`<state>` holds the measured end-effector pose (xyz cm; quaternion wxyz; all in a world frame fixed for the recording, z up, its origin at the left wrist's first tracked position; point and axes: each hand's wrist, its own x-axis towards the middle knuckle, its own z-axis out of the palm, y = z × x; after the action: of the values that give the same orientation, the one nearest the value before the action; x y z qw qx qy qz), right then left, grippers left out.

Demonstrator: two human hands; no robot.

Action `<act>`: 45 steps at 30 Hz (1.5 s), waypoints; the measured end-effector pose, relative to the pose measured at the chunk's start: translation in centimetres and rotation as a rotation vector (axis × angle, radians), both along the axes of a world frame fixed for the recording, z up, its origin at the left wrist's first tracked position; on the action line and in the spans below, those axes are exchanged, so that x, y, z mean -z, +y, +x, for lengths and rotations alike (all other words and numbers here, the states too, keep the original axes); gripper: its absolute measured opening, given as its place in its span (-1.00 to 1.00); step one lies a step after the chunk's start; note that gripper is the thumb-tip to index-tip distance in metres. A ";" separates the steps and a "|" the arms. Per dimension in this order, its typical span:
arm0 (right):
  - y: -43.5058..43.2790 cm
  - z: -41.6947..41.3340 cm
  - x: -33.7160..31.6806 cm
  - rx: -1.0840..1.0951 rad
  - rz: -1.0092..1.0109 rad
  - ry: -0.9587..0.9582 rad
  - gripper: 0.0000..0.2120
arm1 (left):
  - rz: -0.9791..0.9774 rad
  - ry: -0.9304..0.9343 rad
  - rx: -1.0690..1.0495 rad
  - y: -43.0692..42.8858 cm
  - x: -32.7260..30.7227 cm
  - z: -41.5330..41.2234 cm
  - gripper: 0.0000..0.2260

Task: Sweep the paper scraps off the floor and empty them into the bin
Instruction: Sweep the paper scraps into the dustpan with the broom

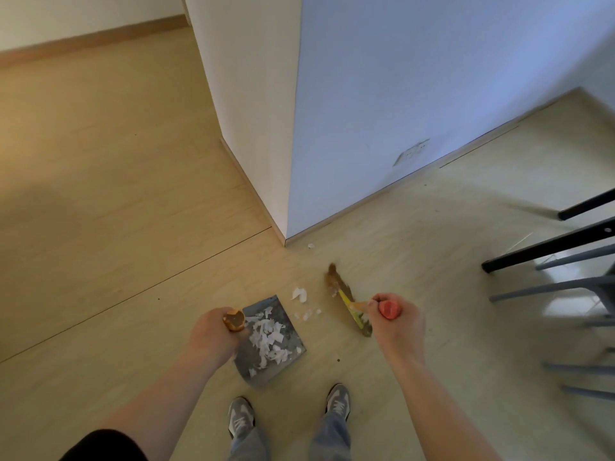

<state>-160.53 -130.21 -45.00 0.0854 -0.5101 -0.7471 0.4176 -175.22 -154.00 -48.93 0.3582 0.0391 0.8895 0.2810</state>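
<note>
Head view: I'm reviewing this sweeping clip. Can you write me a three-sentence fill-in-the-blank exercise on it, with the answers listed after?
1. The left hand grips the handle of the ____.
2. The right hand grips the red-tipped handle of the ____.
3. A few loose scraps lie on the ____ between those two tools.

Missing words: dustpan; broom; floor.

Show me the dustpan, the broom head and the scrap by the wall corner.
dustpan (289, 322), head view, bare grey right side
broom head (336, 281), head view, brown bristles
scrap by the wall corner (311, 245), head view, its middle
</note>
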 end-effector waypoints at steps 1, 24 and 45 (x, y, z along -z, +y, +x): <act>-0.6 0.4 -0.1 -0.016 -0.007 0.002 -0.80 | -0.002 0.006 -0.001 0.0 0.0 -0.1 -0.76; -2.2 6.1 -6.3 -0.036 -0.094 0.120 -0.76 | -0.010 0.011 -0.009 -0.1 -0.2 0.2 -0.77; 4.2 -1.0 -5.1 -0.025 0.053 0.219 -0.84 | -0.031 0.011 0.020 0.3 -0.3 -1.0 -0.73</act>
<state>-161.54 -125.98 -39.88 0.1748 -0.4497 -0.7503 0.4520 -176.27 -153.71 -48.67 0.3566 0.0439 0.8953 0.2634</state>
